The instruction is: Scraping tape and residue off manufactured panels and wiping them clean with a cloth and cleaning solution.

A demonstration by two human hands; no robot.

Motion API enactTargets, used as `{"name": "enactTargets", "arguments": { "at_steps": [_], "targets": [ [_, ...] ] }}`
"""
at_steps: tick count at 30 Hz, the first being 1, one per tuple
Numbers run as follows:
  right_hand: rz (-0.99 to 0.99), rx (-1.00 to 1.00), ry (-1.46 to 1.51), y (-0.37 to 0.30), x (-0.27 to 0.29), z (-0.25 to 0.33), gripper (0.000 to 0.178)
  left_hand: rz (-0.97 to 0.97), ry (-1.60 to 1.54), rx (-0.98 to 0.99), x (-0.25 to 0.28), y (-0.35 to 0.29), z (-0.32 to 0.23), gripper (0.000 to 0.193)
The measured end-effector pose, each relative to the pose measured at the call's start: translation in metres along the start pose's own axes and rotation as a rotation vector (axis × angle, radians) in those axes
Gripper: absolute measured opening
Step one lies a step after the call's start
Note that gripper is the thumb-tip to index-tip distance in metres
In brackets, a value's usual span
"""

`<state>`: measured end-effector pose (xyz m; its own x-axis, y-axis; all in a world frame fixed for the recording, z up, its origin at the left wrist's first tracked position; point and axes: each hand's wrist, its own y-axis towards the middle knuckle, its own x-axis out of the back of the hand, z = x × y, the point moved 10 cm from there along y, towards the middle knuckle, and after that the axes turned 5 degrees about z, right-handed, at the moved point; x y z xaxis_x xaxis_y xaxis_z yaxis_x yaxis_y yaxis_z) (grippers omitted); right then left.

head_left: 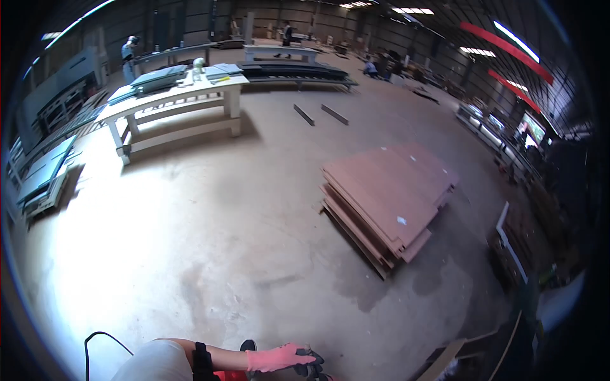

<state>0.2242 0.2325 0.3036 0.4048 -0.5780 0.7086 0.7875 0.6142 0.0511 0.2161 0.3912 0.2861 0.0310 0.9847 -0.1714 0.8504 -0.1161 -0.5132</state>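
From the lower left my left arm, in a white sleeve with a black band at the wrist, reaches across the bottom of the head view. My left hand (283,359) wears a pink glove with dark grey fingers. Its fingers curl closed around something small and greyish that I cannot make out. Just beside them, at the lower edge, a scrap of pink looks like my right hand (327,378), almost wholly cut off. A red thing (232,376) shows under my left forearm, and a dark shoe (248,345) is behind it.
A stack of reddish-brown panels (387,190) lies ahead to the right. Two metal bars (304,115) rest on the floor farther off. A pale workbench (178,124) holding panels stands far left, near a low panel pile (47,168). Dark frames (451,355) crowd the lower right. People work far back.
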Motion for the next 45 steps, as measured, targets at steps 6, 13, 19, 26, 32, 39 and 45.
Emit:
{"name": "enactTargets", "arguments": {
  "at_steps": [6, 13, 19, 26, 32, 39, 45],
  "targets": [
    [0.381, 0.168, -0.029, 0.146, -0.088, 0.146, 0.045, -0.356, -0.577, -0.118, 0.167, -0.099, -0.033, 0.044],
    [0.862, 0.062, 0.481, 0.328, -0.189, 0.181, 0.031, -0.536, -0.997, -0.466, 0.309, -0.092, -0.104, 0.043],
    [1.011, 0.103, 0.842, 0.52, -0.183, 0.322, 0.059, -0.662, -0.908, -0.762, 0.451, -0.06, -0.247, 0.049],
    [1.145, 0.1, 0.968, 0.696, -0.228, 0.373, 0.056, -0.949, -0.714, -0.789, 0.597, -0.028, -0.333, 0.05],
    [1.257, 0.109, 0.933, 0.8, -0.288, 0.427, 0.052, -1.103, -0.673, -0.816, 0.706, -0.025, -0.37, 0.045],
    [0.963, 0.066, 0.801, 0.971, -0.358, 0.458, 0.026, -0.937, -0.641, -0.906, 0.886, 0.019, -0.402, 0.048],
    [0.818, 0.012, 0.567, 1.125, -0.4, 0.471, 0.029, -0.942, -0.567, -0.544, 1.039, 0.089, -0.432, 0.038]
  ]
}}
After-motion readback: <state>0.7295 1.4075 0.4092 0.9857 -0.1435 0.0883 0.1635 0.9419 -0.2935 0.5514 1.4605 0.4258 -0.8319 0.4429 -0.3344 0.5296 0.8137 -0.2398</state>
